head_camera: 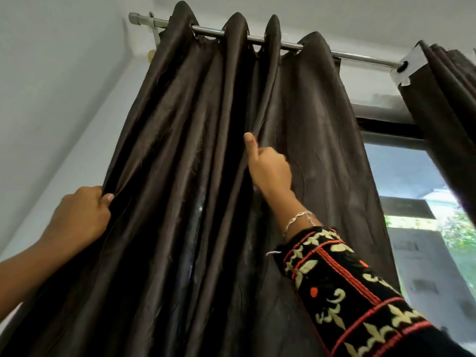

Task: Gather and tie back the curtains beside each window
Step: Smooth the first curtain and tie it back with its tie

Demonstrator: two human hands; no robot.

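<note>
Your left hand [79,217], at 8 o'clock, reaches up with its fingers clenched round the outer edge of the curtain [180,150]. Your right hand [268,168], near centre, is raised higher, thumb up, fingers pinching a middle fold. The curtain hangs from a rod [360,57] at 12 o'clock. A bracelet [300,219] and patterned sleeve [347,292] sit at 5 o'clock. A second curtain [448,112] hangs at 2 o'clock, with the window [412,189] between the two.
</note>
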